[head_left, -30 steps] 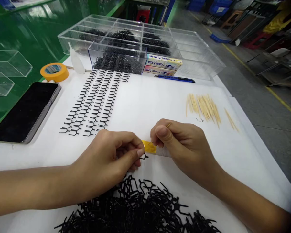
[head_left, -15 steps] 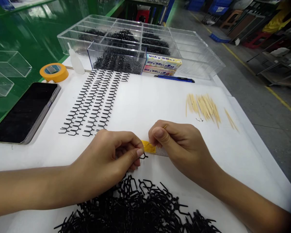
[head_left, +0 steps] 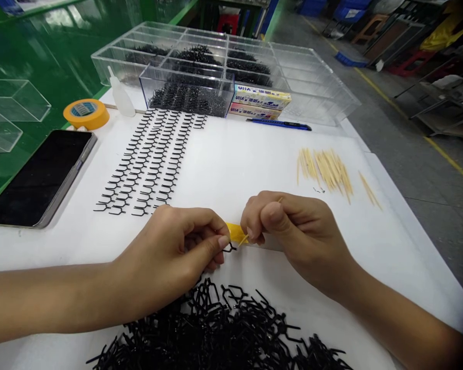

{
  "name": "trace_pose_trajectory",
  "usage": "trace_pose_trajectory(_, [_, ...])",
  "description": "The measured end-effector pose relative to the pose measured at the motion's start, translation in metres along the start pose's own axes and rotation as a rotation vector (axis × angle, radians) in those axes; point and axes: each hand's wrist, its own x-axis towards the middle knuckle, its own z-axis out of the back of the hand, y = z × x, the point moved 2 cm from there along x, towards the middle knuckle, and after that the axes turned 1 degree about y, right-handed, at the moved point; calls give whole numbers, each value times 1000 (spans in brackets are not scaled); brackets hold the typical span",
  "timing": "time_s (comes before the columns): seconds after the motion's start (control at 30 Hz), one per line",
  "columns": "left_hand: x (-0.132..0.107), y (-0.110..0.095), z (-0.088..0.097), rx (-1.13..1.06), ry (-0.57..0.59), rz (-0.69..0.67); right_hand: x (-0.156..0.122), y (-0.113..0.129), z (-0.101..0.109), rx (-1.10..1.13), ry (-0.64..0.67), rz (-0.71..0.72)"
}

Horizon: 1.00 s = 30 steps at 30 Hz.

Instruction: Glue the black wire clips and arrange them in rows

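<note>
My left hand (head_left: 170, 257) pinches a small black forked plastic piece (head_left: 229, 248) between thumb and fingertips, with most of the piece hidden by the fingers. My right hand (head_left: 297, 239) grips a thin wooden toothpick (head_left: 244, 239), its tip close to the black piece, over a yellow tape patch (head_left: 235, 232) on the white work surface (head_left: 231, 164). Below my hands lies a heap of black forked pieces (head_left: 216, 329). Further ahead, matching pieces stand in neat rows (head_left: 146, 164). A pile of toothpicks (head_left: 326, 172) lies to the right.
A clear compartment tray (head_left: 297, 97) holds black pieces, and a smaller clear box (head_left: 187, 95) stands before it. Nearby are a glue bottle (head_left: 120, 101), an orange tape roll (head_left: 86, 114), a phone (head_left: 38, 177), printed boxes (head_left: 260, 101) and a blue utility knife (head_left: 280, 124).
My right hand has shifted slightly right and turned, bringing the toothpick's tip down nearer the black piece. My left hand has stayed almost still.
</note>
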Motion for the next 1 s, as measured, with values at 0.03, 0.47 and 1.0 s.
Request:
trace_pose_trajectory(0.03, [0, 0, 0, 1, -1, -2, 0, 0, 0, 4, 6, 0])
trace_pose_trajectory(0.47, [0, 0, 0, 1, -13, -23, -1, -2, -1, 2, 30, -10])
trace_pose_trajectory(1.0, [-2, -1, 1, -1, 5, 2, -1, -2, 1, 14, 24, -16])
